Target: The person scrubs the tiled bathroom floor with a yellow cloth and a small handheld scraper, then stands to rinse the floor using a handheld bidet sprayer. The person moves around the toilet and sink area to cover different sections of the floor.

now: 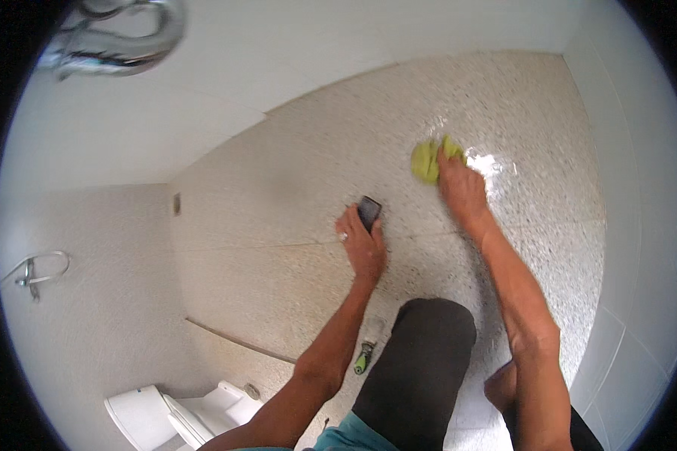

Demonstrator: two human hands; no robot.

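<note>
My right hand (463, 188) is closed on a yellow-green cloth (425, 161) pressed against the speckled floor (301, 173), beside a bright wet-looking shine. To its left and nearer to me, my left hand (362, 239) wraps round a small dark rectangular block (368, 210). The block is at the floor; its exact kind is not clear. A ring shows on one left finger. Near my knee lies a scraper with a green and black handle (364, 359), touched by neither hand; its blade is blurred against the floor.
A white toilet (218, 410) stands at the lower left, beyond a low floor ridge (237, 343). Chrome pipework (128, 56) juts from the wall at upper left. A small hose fitting (31, 279) hangs on the left wall. A tiled wall (639, 225) rises on the right.
</note>
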